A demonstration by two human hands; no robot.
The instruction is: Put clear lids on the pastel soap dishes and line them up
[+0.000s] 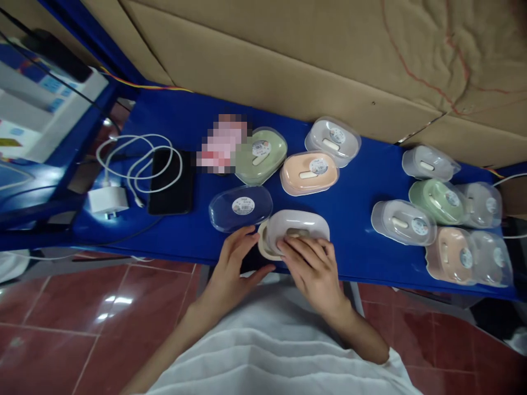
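Note:
A whitish oval soap dish tray [284, 222] sits tilted over a beige oval base [265, 249] at the front edge of the blue table. My right hand [313, 266] is closed over the tray's near side, its fingers curled into the hollow and partly hiding a small beige piece. Around the left end of the base, my left hand [236, 263] has its thumb and fingers apart, fingertips beside or touching the rim. Just behind lies a clear oval lid [241, 208] with a round label. Peach [308, 173] and green [260, 156] lidded soap dishes stand farther back.
A grey-white lidded dish [332, 141] stands near the cardboard wall [263, 60]. Several lidded dishes [447, 202] cluster at the right of the blue table [354, 219]. On the left are a black phone [171, 184], a white charger [107, 200] and a coiled cable [134, 137]. A pinkish item [224, 144] is pixelated.

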